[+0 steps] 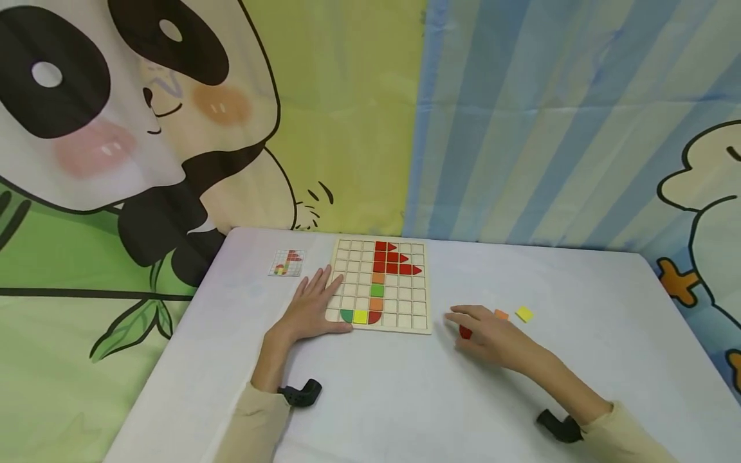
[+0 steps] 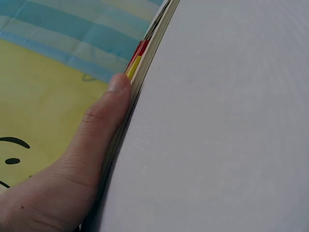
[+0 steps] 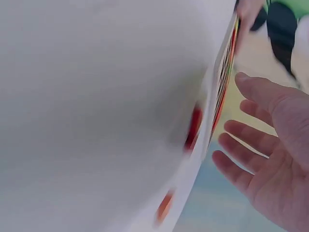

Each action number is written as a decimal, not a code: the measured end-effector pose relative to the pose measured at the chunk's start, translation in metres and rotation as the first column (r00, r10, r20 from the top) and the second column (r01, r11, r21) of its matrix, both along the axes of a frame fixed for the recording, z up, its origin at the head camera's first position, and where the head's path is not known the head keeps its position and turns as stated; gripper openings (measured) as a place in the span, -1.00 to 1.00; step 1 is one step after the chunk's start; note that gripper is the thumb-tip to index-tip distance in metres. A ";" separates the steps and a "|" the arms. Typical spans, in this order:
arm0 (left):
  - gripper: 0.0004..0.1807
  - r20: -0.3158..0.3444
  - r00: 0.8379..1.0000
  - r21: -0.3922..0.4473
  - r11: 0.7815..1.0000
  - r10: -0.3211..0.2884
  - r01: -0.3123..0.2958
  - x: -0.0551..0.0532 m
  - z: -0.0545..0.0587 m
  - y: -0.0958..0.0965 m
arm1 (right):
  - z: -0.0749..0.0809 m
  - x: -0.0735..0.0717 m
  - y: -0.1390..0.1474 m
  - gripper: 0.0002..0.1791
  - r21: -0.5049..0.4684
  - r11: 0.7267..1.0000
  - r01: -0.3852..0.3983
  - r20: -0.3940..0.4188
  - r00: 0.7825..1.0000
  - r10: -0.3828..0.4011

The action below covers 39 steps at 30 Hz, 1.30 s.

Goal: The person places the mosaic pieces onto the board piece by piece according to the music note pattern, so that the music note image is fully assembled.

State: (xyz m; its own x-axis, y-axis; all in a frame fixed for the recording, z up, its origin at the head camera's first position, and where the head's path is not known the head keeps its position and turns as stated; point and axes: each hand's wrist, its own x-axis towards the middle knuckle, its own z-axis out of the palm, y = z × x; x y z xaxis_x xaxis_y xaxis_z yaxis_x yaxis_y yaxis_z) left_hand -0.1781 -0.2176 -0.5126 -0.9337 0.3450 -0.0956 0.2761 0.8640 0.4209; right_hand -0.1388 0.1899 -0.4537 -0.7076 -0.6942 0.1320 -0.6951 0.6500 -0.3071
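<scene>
A wooden grid board (image 1: 405, 305) lies on the white table, with coloured tiles set in its cells. Red pieces (image 1: 390, 258) fill part of its upper rows; an orange and green column runs down to a curved bottom row. My left hand (image 1: 309, 315) rests along the board's left side, fingers spread, its thumb (image 2: 118, 89) at the near edge. Right of the board, my right hand (image 1: 492, 337) hovers with loosely bent, parted fingers and holds nothing. Below it lies a red piece (image 1: 465, 332), partly hidden by the fingers. The right wrist view is blurred.
A small printed card (image 1: 286, 263) with a coloured grid picture lies left of the board. Beyond my right hand are an orange tile (image 1: 501, 314), partly covered, and a yellow tile (image 1: 523, 314). A cartoon-printed curtain (image 1: 347, 116) hangs behind the table.
</scene>
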 end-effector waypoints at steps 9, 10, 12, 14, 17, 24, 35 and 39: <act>0.33 0.003 1.000 0.015 1.000 0.003 -0.003 0.002 0.002 0.001 | -0.007 0.010 0.070 -0.40 -0.074 0.984 0.162 -0.126 0.977 -0.170; 0.33 0.004 1.000 0.015 1.000 0.002 -0.002 0.002 0.002 0.001 | -0.007 0.011 0.074 -0.39 -0.076 0.982 0.173 -0.132 0.974 -0.182; 0.33 0.010 1.000 0.014 1.000 0.002 -0.002 0.002 0.002 0.002 | -0.007 0.011 0.081 -0.38 -0.074 0.976 0.205 -0.128 0.969 -0.213; 0.32 0.009 1.000 0.016 1.000 0.003 -0.003 0.003 0.002 0.002 | -0.006 0.011 0.087 -0.38 -0.061 0.968 0.243 -0.107 0.963 -0.249; 0.32 0.007 1.000 0.018 1.000 0.004 -0.004 0.003 0.002 0.002 | -0.005 0.008 0.094 -0.43 -0.056 0.951 0.303 -0.074 0.949 -0.306; 0.31 -0.012 1.000 0.008 1.000 0.004 -0.003 0.002 -0.001 0.001 | -0.008 -0.002 0.103 -0.75 0.004 0.923 0.384 0.020 0.923 -0.384; 0.31 -0.002 1.000 0.009 1.000 0.002 -0.002 0.003 -0.001 0.000 | -0.019 -0.015 0.100 -0.81 -0.016 0.917 0.398 0.019 0.917 -0.397; 0.31 -0.003 1.000 0.009 1.000 0.000 0.000 0.001 -0.001 0.000 | -0.018 -0.020 0.100 -0.84 -0.017 0.916 0.401 0.027 0.916 -0.400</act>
